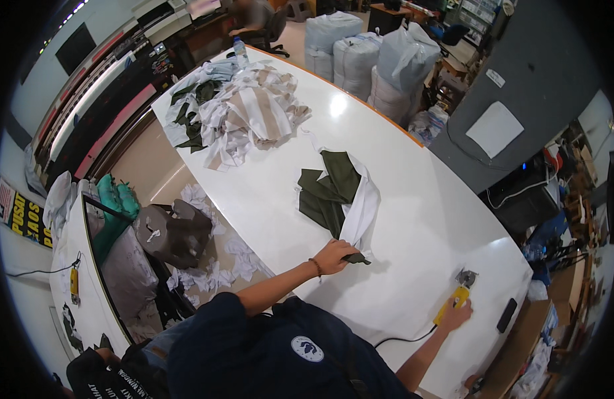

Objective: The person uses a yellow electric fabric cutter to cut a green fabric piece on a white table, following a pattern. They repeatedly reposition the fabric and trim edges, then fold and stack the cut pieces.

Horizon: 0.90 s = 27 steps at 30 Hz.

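Note:
My left hand is closed on the near end of a piece of dark green and white fabric. The cloth stretches away from me across the white table, lying folded and crumpled. A small dark green end pokes out to the right of my fingers. At the table's right side, my right hand grips a yellow corded rotary fabric cutter. Its metal blade head points away from me and rests on or just above the tabletop; I cannot tell which. The black cord runs back toward my body.
A heap of white, beige and green cloth covers the table's far left, beside a water bottle. A black oblong object lies near the right edge. Big stuffed sacks stand beyond; scraps and a brown stool are left.

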Motion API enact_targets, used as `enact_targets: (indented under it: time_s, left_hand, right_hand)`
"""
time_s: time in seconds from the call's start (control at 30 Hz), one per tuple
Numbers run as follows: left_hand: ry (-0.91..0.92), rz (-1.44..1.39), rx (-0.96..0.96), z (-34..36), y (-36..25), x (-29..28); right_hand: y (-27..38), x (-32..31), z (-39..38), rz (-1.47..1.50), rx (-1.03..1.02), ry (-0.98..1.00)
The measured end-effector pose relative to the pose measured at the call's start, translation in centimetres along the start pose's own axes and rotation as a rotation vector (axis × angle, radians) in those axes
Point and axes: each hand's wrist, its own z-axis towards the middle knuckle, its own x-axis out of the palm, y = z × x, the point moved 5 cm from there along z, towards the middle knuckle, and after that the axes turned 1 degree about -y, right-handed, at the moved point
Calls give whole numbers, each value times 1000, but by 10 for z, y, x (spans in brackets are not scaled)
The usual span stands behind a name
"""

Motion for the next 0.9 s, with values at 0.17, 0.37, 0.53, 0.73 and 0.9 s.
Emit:
enact_targets:
  time_s: [0.17, 0.37, 0.53, 0.73, 0.9]
  left_hand:
    - [-80, -400, 97, -21, -89, -61]
    - [-68, -545, 281, -18, -162, -140]
    - [-291, -597, 111, -17, -170, -229]
    - [-301, -986, 258, -11, -158, -257]
    - [-30, -932, 442, 8, -193, -238]
  right_hand:
    - [149, -16, -41, 916, -279, 608]
    - [275, -77, -109, 1239, -894, 765]
    - [261, -79, -88, 1404, -535, 1105]
    - [261, -110, -66, 1694, -380, 1263]
    - [317, -152, -92, 1612, -631, 1116]
